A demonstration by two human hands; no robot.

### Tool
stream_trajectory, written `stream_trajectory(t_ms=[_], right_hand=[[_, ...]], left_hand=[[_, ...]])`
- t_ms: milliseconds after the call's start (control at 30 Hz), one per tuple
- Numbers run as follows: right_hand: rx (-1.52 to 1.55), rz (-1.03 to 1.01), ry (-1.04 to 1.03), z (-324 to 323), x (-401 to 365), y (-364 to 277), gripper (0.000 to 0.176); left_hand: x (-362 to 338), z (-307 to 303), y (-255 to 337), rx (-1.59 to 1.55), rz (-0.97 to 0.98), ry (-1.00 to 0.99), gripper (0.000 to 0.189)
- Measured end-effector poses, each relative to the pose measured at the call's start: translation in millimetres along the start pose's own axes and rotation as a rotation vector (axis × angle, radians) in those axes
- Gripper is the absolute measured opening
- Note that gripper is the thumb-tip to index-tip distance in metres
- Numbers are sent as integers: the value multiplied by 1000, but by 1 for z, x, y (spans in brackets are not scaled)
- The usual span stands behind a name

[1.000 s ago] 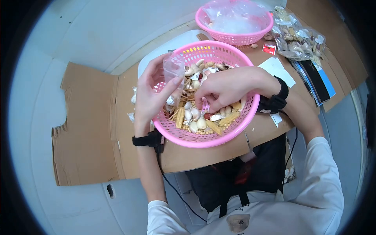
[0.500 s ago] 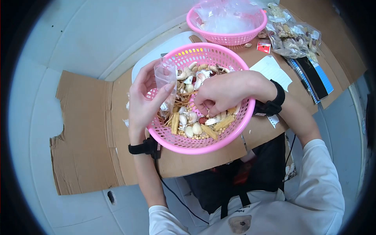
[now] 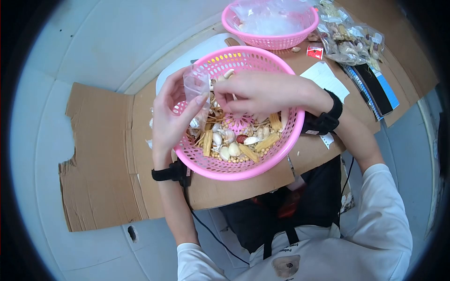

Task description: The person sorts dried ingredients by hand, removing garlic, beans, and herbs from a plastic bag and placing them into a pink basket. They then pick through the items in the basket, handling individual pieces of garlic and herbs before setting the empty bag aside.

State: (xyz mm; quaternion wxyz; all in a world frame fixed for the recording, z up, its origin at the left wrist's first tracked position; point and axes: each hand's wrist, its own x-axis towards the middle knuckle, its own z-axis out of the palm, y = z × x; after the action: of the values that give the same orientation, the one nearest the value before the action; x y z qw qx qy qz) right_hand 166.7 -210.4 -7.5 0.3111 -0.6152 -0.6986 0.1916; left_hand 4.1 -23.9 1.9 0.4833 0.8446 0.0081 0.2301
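Observation:
A large pink basket [image 3: 229, 174] holds garlic cloves, yellow dried sticks [image 3: 267, 142], a red date [image 3: 241, 139], soybeans [image 3: 238, 159] and thin brown roots. Over its left side, my left hand [image 3: 172, 112] is closed on a clear plastic bag [image 3: 196, 86], thumb on the near side, with some pieces showing low in the bag. My right hand [image 3: 258, 93] is above the contents, close to the bag's right side. Its fingers are curled together in a pinch, and whatever they hold is hidden.
Behind stands a second pink basket [image 3: 276, 42] with clear plastic bags [image 3: 272, 18]. Filled bags [image 3: 351, 44], a small red packet [image 3: 315, 51], lined paper [image 3: 326, 79] and notebooks [image 3: 372, 91] lie at the back right. Cardboard [image 3: 103, 154] covers the table.
My right hand has lifted from the middle of the basket and moved left toward the plastic bag. My left hand still holds the bag in nearly the same place.

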Motion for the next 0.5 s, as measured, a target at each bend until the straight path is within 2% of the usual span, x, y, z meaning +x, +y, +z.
stream_trajectory(t_ms=[67,233,300,333,400,500], right_hand=[[59,-63,197,1,1,4,15],[71,-56,352,0,2,2,15],[110,78,227,-5,-2,-3,15],[111,81,229,-4,-2,-1,15],[-105,106,25,0,0,6,10],[-154,55,-42,4,-1,9,8]], left_hand=[[-1,0,-3,-2,0,-15,62],[0,0,-1,-27,-2,-6,63],[-1,1,-1,-25,-9,0,63],[-1,1,0,-15,-10,1,63],[0,1,-1,-4,-17,-4,62],[-2,0,-2,-21,-22,0,63]])
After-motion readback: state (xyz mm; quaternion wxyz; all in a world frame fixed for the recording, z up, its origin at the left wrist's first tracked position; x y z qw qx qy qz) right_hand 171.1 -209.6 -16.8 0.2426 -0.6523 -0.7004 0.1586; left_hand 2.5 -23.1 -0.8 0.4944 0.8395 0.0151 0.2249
